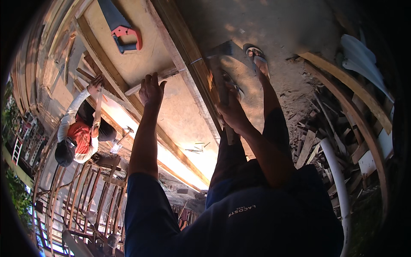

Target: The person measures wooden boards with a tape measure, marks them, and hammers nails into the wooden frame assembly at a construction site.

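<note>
My right hand [234, 110] is wrapped round the wooden handle of a hatchet [221, 83], whose broad dark head points away from me over the ground. It is held beside the long edge beam [190, 77] of a wooden frame. My left hand [152, 91] has its fingers stretched out, above or on a short crosspiece [169, 73] of that frame; contact cannot be made out. Pale panel [188, 107] fills the spaces between the beams. Farther off on the panel lies a handsaw [125, 36] with a red and black handle. Several nails [198, 147] lie scattered near me, in bright sunlight.
At the left, another person [81, 132] in a red vest and dark cap has a hand on the frame's far side. Scrap wood [308, 145], a white pipe [336, 171] and long curved-looking boards [355, 85] are at the right. Wooden slats [77, 192] stand lower left.
</note>
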The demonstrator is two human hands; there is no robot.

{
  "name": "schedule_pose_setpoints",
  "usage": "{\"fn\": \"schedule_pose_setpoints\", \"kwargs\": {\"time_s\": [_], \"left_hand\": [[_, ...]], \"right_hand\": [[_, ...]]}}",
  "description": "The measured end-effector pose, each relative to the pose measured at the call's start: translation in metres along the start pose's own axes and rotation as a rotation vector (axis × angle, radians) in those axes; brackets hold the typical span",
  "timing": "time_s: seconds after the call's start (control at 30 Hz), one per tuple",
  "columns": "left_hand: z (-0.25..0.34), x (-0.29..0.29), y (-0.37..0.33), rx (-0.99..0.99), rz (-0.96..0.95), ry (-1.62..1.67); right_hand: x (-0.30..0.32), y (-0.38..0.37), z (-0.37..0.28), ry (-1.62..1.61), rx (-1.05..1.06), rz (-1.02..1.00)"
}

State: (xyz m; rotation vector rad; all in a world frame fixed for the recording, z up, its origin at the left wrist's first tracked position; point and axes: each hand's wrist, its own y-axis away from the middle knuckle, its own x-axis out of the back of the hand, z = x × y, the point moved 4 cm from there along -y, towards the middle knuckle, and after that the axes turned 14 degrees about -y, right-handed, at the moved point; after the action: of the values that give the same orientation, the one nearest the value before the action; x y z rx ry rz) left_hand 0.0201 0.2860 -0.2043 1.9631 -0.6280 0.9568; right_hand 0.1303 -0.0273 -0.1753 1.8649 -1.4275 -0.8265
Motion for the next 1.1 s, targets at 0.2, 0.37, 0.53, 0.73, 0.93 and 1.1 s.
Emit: {"fn": "schedule_pose_setpoints", "kwargs": {"time_s": [0.2, 0.37, 0.53, 0.73, 0.93, 1.1], "left_hand": [[-0.002, -0.014, -0.026, -0.261, -0.059, -0.116], [0.006, -0.008, -0.05, -0.333, -0.126, -0.12], [0.003, -0.017, -0.047, -0.422, -0.144, -0.179], [0.0, -0.015, -0.05, -0.443, -0.132, -0.153], [0.003, -0.018, -0.054, -0.47, -0.113, -0.122], [-0.004, -0.023, -0.049, -0.444, -0.109, -0.081]], "right_hand": [[0.028, -0.004, -0.04, -0.141, -0.369, -0.055], [0.018, -0.019, -0.02, -0.306, 0.072, 0.253], [-0.012, 0.009, -0.002, -0.088, -0.272, -0.072], [0.021, -0.019, -0.054, -0.425, -0.029, 0.284], [-0.044, 0.029, 0.004, -0.113, -0.384, -0.113], [0.013, -0.026, -0.073, -0.329, -0.104, 0.185]]}}
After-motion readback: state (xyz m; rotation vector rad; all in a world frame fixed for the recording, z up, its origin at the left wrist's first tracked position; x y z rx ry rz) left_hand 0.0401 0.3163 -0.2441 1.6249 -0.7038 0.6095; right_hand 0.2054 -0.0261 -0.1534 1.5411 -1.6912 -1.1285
